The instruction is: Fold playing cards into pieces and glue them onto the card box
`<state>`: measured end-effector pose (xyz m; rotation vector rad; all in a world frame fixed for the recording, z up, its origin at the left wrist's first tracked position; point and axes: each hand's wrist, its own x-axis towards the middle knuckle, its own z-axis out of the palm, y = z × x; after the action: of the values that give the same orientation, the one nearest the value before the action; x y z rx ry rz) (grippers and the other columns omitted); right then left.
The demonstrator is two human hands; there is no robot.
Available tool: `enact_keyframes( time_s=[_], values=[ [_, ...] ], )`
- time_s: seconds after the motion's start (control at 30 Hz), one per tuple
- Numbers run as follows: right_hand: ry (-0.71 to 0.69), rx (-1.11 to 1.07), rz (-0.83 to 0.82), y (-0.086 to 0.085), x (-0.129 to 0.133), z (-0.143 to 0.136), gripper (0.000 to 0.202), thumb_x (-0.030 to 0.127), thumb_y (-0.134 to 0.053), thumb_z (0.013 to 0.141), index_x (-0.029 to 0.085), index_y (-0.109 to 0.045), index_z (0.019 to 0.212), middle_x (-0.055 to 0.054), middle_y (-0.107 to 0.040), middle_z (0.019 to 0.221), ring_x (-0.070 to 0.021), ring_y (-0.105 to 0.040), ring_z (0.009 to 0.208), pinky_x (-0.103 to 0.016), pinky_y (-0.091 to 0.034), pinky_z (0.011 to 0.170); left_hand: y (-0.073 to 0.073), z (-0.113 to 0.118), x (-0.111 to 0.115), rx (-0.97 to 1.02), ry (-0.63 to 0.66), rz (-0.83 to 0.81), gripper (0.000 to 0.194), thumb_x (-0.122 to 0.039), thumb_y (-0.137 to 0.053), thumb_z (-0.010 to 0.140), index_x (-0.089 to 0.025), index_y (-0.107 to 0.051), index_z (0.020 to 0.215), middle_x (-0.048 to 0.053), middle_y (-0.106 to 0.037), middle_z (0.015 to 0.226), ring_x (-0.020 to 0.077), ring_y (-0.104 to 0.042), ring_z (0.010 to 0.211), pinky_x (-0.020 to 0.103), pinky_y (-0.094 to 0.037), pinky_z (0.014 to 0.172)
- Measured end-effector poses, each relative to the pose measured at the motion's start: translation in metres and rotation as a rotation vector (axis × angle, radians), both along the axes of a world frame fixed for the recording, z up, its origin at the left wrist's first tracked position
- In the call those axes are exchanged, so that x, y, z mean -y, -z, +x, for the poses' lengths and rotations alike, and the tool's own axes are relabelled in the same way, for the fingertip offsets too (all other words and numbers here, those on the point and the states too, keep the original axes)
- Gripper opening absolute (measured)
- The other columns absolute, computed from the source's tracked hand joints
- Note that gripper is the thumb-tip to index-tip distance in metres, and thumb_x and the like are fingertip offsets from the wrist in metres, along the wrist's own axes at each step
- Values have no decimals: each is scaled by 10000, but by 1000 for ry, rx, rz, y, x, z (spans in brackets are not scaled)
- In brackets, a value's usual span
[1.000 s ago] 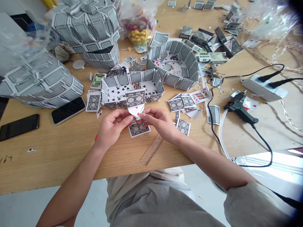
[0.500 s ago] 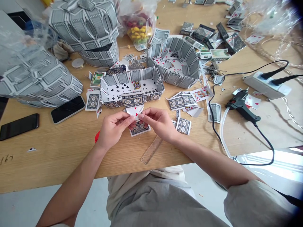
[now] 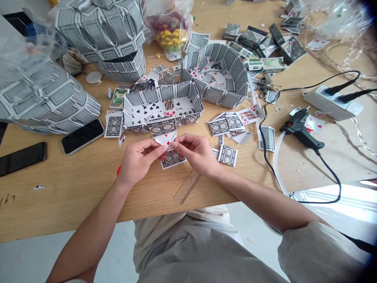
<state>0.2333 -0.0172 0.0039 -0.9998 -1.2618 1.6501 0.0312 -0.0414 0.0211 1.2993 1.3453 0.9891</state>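
Observation:
Between my hands is a folded playing card, its white face with red diamonds turned up and a dark patterned flap at its far side. My left hand pinches its near edge between thumb and fingers. From the other side my right hand pinches the same card, the two thumbs almost meeting. Under my fingers a dark patterned card lies on the table. Just beyond the held card stands a rectangular box made of playing cards, with card faces lining its floor.
A rounded card tray and cut cards lie to the right, with a glue gun and power strip farther out. A clear ruler lies near the front edge. Two phones and large card-built baskets occupy the left.
Both hands keep their pinch on the card. Its dark flap sits slightly lower against the box, baring a little more of the box's floor. The whole view has shifted slightly.

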Motion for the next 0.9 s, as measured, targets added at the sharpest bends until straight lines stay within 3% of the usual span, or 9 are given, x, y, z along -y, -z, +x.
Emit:
enact_keyframes(
  time_s=[0.27,0.5,0.9],
  values=[
    [5,3,6,-2,0,-1,502,643,-841,840,157,-717,861,-21,-672,770,-127,-534,655,-278,-436,597,-3,-1,-1,-54,13,12,249,-434,-868,868,-193,-825,826,40,-810,764,186,-751,671,282,-642,659],
    [-5,-36,-62,-3,-2,-2,522,657,-869,797,162,-716,858,-2,-649,726,-123,-536,606,-272,-446,566,-3,1,0,111,-62,-41,345,-515,-855,876,-180,-824,948,68,-832,852,220,-800,739,348,-702,731],
    [-30,-2,-10,0,0,0,515,665,-820,852,165,-699,861,-12,-645,736,-136,-541,644,-280,-430,588,-4,3,0,26,-59,8,266,-462,-853,875,-201,-822,830,46,-819,759,225,-797,678,342,-712,695]
  ],
)
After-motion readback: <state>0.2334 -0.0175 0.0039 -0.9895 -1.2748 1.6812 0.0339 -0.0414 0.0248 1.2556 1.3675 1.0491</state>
